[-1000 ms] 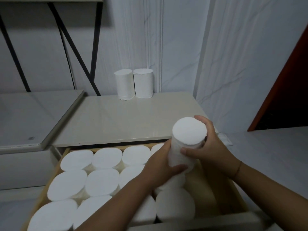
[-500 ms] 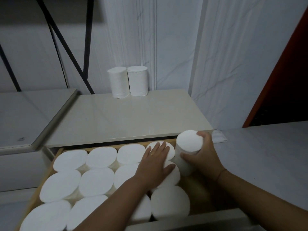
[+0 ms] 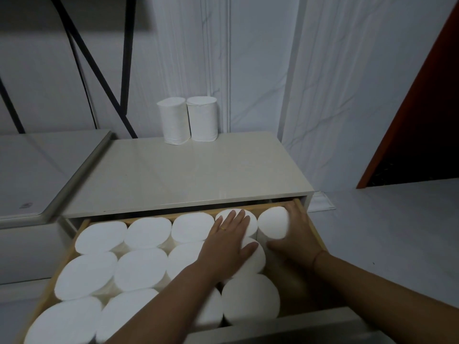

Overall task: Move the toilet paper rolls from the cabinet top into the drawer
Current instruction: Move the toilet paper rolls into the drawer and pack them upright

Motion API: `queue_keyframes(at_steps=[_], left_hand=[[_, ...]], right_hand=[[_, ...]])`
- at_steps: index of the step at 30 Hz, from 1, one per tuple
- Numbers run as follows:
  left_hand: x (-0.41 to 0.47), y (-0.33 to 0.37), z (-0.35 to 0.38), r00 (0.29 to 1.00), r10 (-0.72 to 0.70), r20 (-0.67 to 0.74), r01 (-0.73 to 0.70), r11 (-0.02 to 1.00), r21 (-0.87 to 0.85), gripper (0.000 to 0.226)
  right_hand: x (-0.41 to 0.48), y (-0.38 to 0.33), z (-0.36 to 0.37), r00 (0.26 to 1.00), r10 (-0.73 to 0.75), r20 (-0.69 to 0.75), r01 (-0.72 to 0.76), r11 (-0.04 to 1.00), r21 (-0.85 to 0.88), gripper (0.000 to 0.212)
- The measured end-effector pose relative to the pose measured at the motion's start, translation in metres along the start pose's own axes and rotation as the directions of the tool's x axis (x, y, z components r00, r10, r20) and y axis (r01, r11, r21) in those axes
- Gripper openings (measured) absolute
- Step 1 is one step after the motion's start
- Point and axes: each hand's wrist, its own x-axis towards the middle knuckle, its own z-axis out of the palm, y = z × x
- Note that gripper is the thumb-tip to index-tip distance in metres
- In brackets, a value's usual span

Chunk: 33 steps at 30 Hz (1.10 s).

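The drawer (image 3: pixel 313 228) stands pulled out across the lower half of the frame, its wooden walls enclosing rows of upright toilet paper rolls packed edge to edge. The right hand (image 3: pixel 296 240) is wrapped around one roll (image 3: pixel 272 222) at the drawer's far right corner, fingers curled behind it and the thumb across its near side; the roll stands upright between the neighbouring roll and the drawer's right wall. How far down it sits is hard to judge, because the hand covers its lower part. The left hand (image 3: pixel 229 242) lies flat, fingers spread, on top of the rolls just left of that one, its palm over a second-row roll (image 3: pixel 255 259) and its fingertips reaching a back-row roll (image 3: pixel 249 220). A thin ring shows on one finger. The two hands are close together but do not touch.

To the left in the drawer, more rolls fill three rows, among them a roll at the back left (image 3: pixel 100 237) and a large roll near the front (image 3: pixel 250 297) in the lower centre of the frame. A strip of bare drawer floor shows to the right of that front roll.

Above the drawer, the cabinet's pale worktop (image 3: pixel 186 175) fills the middle of the frame. Two rolls remain on it, upright and touching each other against the wall: the left one (image 3: pixel 173 124) and the right one (image 3: pixel 203 119), in the upper centre. Black metal struts (image 3: pixel 96 68) cross the upper left.
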Motion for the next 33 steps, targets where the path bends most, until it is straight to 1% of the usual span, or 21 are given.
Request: queue_keyframes(at_steps=[5,6,8,10,12,13,15,17,22,30,33], left_hand=[[-0.001,-0.002,0.001,1.000,0.012,-0.007,-0.012,1.000,0.007,0.066],[-0.001,-0.003,0.002,1.000,0.015,-0.004,-0.015,1.000,0.008,0.066],[-0.002,-0.004,0.002,1.000,0.023,-0.001,-0.023,1.000,0.016,0.065],[-0.002,-0.005,0.002,1.000,0.029,0.001,-0.029,0.999,0.025,0.066],[-0.002,-0.004,0.001,1.000,0.029,0.000,-0.029,0.999,0.026,0.066],[-0.002,-0.004,0.001,1.000,0.028,0.000,-0.028,0.999,0.029,0.066],[-0.002,-0.004,0.001,1.000,0.025,0.003,-0.025,0.999,0.032,0.066],[-0.001,-0.004,0.001,1.000,0.024,0.007,-0.024,0.999,0.027,0.066],[-0.001,-0.005,0.002,1.000,0.024,0.014,-0.024,0.999,0.031,0.066],[-0.002,-0.004,0.001,1.000,0.023,0.019,-0.023,1.000,0.018,0.066],[-0.003,-0.004,0.000,0.999,0.021,0.028,-0.022,1.000,0.016,0.066]], right_hand=[[-0.007,0.000,0.001,0.997,0.050,0.062,-0.043,0.994,-0.105,0.098],[-0.007,0.000,-0.002,0.997,0.028,0.068,-0.020,0.993,-0.120,0.096],[-0.003,-0.001,-0.012,0.992,-0.062,0.110,0.080,0.983,-0.164,0.090],[0.006,-0.001,-0.026,0.962,-0.143,0.231,0.194,0.957,-0.215,0.088],[0.016,0.001,-0.037,0.913,-0.179,0.367,0.285,0.923,-0.259,0.089],[0.020,0.002,-0.041,0.892,-0.190,0.411,0.315,0.912,-0.264,0.089],[0.024,0.005,-0.043,0.870,-0.202,0.449,0.342,0.904,-0.257,0.086],[0.025,0.006,-0.041,0.873,-0.204,0.443,0.345,0.900,-0.267,0.083],[0.028,0.011,-0.033,0.918,-0.186,0.351,0.311,0.887,-0.342,0.088],[0.031,0.015,-0.027,0.954,-0.157,0.255,0.247,0.892,-0.378,0.088],[0.033,0.015,-0.026,0.958,-0.146,0.246,0.232,0.900,-0.370,0.090]])
